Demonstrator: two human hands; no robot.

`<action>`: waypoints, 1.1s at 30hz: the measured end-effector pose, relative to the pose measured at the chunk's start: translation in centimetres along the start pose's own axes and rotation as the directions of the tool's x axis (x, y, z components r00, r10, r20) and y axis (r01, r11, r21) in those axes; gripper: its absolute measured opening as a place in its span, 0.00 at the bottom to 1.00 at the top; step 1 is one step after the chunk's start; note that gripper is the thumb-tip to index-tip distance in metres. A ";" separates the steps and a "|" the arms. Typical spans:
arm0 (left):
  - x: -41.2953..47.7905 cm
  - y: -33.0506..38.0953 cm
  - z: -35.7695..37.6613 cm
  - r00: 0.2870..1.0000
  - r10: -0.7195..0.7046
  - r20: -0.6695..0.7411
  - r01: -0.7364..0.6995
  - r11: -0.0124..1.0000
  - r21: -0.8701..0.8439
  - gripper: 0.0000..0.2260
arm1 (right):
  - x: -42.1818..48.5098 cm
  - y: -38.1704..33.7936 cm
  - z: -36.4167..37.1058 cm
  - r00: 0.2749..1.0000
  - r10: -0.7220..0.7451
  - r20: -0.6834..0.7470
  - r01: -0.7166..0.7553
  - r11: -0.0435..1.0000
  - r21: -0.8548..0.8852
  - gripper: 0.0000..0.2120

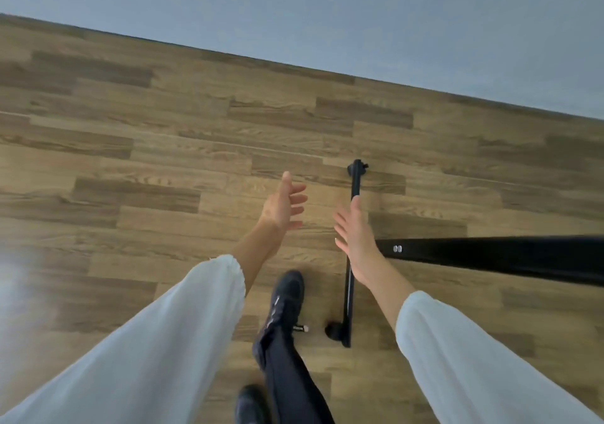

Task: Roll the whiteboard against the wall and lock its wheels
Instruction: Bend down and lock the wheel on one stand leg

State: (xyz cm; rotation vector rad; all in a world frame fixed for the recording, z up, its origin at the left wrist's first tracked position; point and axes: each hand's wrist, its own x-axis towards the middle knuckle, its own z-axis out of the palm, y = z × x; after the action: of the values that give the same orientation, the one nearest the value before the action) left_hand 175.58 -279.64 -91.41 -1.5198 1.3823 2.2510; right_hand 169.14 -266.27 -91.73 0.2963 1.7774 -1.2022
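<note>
We are holding our left hand [283,202] and right hand [356,237] out empty at centre frame, each grip spread open, whiteboard base foot [352,253] lying on the wooden floor [130,149] right of centre, near wheel [334,330] beside our shoe [287,296], far wheel [358,166] short of the wall [294,5]

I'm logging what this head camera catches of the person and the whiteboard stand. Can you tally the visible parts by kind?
Hands: 2, the left hand and the right hand, both open and empty
White sleeves: 2
Dark shoes: 2
Casters: 2, the far caster and the near caster
Black base bar: 1
Black frame beam: 1
Total: 10
</note>
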 end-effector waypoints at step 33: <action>29.1 2.5 11.6 0.941 -0.265 0.211 0.195 0.933 0.301 0.29 | 33.8 -3.4 -11.6 0.970 0.134 -0.205 -0.127 0.991 0.049 0.33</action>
State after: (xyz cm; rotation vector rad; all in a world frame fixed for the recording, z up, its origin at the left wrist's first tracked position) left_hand 151.71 -283.95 -111.42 -1.1930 1.3011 1.9331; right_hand 142.52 -268.00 -115.78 0.5697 1.8838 -1.1434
